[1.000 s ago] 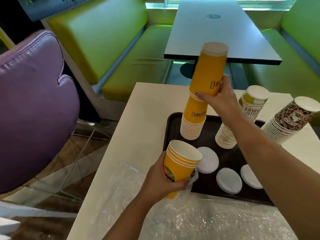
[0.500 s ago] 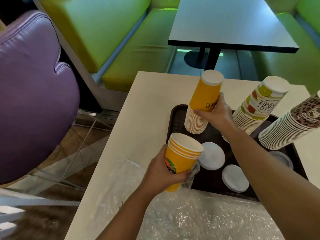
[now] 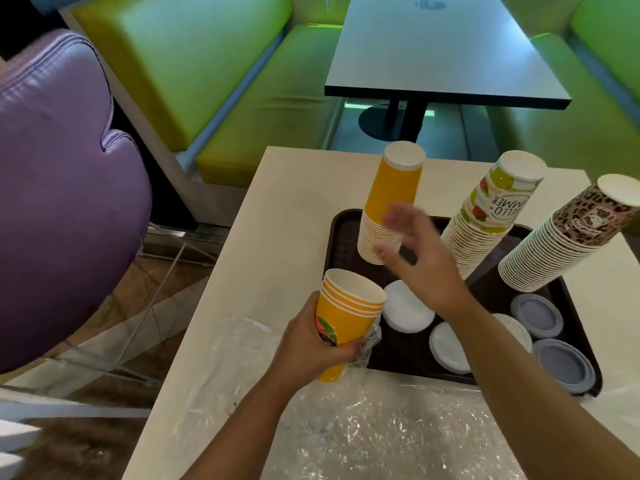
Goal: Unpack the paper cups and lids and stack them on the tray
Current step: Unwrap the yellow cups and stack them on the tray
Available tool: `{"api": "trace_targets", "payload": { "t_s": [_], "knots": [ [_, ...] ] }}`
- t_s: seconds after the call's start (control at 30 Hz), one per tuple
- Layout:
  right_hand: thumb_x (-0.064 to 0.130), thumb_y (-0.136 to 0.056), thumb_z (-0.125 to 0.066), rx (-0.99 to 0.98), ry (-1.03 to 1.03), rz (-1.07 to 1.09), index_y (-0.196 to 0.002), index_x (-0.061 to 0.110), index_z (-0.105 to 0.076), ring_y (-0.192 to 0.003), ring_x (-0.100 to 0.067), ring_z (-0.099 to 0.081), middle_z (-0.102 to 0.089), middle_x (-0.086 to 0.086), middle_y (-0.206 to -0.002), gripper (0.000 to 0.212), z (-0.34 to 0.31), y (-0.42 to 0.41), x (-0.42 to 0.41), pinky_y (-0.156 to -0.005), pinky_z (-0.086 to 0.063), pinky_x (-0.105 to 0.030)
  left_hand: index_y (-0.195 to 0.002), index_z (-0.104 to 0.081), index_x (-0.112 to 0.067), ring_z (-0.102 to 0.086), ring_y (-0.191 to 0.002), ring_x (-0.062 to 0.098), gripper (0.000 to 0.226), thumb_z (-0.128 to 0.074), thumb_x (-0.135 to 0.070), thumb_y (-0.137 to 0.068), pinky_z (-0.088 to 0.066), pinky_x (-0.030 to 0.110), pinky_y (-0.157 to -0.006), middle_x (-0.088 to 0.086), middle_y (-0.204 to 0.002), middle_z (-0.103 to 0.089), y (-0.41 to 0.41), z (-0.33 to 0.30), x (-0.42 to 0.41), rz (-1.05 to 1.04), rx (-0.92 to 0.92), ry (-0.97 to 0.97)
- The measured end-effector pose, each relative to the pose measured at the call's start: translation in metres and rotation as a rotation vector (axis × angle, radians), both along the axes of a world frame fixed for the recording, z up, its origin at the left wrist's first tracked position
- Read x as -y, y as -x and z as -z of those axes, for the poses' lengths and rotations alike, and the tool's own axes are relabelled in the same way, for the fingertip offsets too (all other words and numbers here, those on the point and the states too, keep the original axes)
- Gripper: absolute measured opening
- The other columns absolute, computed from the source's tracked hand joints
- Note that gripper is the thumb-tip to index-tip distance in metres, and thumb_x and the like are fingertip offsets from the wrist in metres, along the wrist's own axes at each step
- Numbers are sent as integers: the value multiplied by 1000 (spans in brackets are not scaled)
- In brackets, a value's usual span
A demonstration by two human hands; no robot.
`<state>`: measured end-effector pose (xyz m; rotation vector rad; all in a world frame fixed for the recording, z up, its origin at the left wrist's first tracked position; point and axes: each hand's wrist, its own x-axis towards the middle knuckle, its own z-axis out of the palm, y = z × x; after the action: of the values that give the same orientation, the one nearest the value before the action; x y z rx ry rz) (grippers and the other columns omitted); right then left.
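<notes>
Two hands work over a pale counter [image 3: 287,188], and the dark tray [image 3: 337,237] is the landmark for all else. Nearest the viewer, on the near side of the tray, one sheet of crumpled clear plastic wrap [image 3: 381,431] covers the counter up to the tray's near rim. At the tray's near left corner the left hand [image 3: 311,344] grips a small nest of upright orange cups [image 3: 348,313], four rims showing, fingers curled round the wall, with a scrap of plastic pinched beneath. The right hand [image 3: 420,261] hovers over the middle of the tray, fingers spread loosely, holding nothing; it is blurred.

On the tray's near half lie three white lids [image 3: 407,311] flat, the rightmost partly hidden by the right forearm, and two grey lids [image 3: 536,315] toward the right rim, the nearer one close to the near right corner. On the far half stand three upside-down stacks: one orange stack [image 3: 394,188] at the far left, one fruit-print stack [image 3: 498,209] at the middle, and one leopard-print stack [image 3: 568,244] at the right, which leans out over the right rim. The stacks stand apart from each other.

Bare counter runs left of the tray to the left edge and beyond the tray to the far edge. Past that edge stand one dark table [image 3: 440,57] and green benches [image 3: 214,64]; one purple chair [image 3: 62,188] sits well left.
</notes>
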<state>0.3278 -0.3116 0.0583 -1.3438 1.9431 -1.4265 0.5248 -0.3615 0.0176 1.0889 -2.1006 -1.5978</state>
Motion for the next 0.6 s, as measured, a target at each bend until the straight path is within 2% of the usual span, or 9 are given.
{"api": "trace_targets", "payload": {
  "t_s": [0.07, 0.13, 0.17, 0.23, 0.3, 0.37, 0.5, 0.6],
  "knots": [
    [58, -77, -60, -8, -283, -297, -139, 35, -35, -128, -2, -42, -46, 11, -139, 71, -8, -13, -10, -103, -41, -30, -108, -43, -47, -56, -92, -14, 64, -84, -39, -58, -48, 7, -69, -21, -101, -59, 1, -2, -3, -2, -6, 8],
    [57, -74, -59, -28, -437, -409, -141, 38, -30, -128, -5, -41, -42, 11, -143, 76, -12, -21, -16, -101, -43, -28, -110, -41, -49, -58, -94, -7, 70, -79, -51, -51, -49, 9, -70, -21, -104, -59, 3, -5, -7, 8, -3, 10],
    [58, -73, -58, -22, -450, -421, -141, 38, -30, -127, -6, -42, -43, 11, -142, 77, -16, -24, -18, -99, -45, -27, -110, -41, -49, -59, -94, -4, 70, -80, -52, -52, -48, 10, -70, -22, -105, -59, 4, -6, -9, 15, 4, 16],
    [61, -70, -56, -17, -437, -420, -141, 37, -31, -123, -7, -45, -47, 11, -138, 78, -21, -26, -21, -95, -48, -26, -108, -40, -49, -59, -94, -1, 66, -85, -38, -61, -48, 9, -69, -22, -104, -58, 4, -9, -11, 31, 7, 33],
    [61, -71, -56, -18, -424, -406, -139, 37, -34, -121, -5, -46, -49, 13, -133, 76, -24, -25, -24, -94, -48, -24, -106, -40, -48, -58, -91, -10, 63, -85, -27, -67, -46, 5, -68, -22, -101, -58, 3, -12, -12, 43, -1, 48],
    [60, -74, -57, 1, -368, -391, -137, 36, -39, -120, -5, -47, -50, 14, -129, 70, -25, -22, -25, -92, -48, -23, -106, -41, -47, -54, -88, -18, 64, -86, -26, -66, -45, 3, -67, -23, -99, -57, 2, -15, -13, 54, -7, 62],
    [49, -83, -58, -27, -216, -362, -129, 46, -43, -118, -5, -46, -46, 15, -126, 49, -34, -10, -25, -89, -48, -23, -106, -45, -44, -57, -91, -13, 64, -85, -38, -56, -46, 6, -69, -22, -99, -61, -1, -17, -15, 40, -22, 69],
    [45, -79, -67, -171, -316, -518, -126, 54, -42, -120, -4, -43, -38, 21, -129, 54, -55, 3, -29, -93, -47, -27, -105, -46, -42, -57, -91, -12, 62, -88, -26, -62, -48, 7, -70, -19, -99, -61, -4, -18, -16, 61, -19, 87]
  ]
}}
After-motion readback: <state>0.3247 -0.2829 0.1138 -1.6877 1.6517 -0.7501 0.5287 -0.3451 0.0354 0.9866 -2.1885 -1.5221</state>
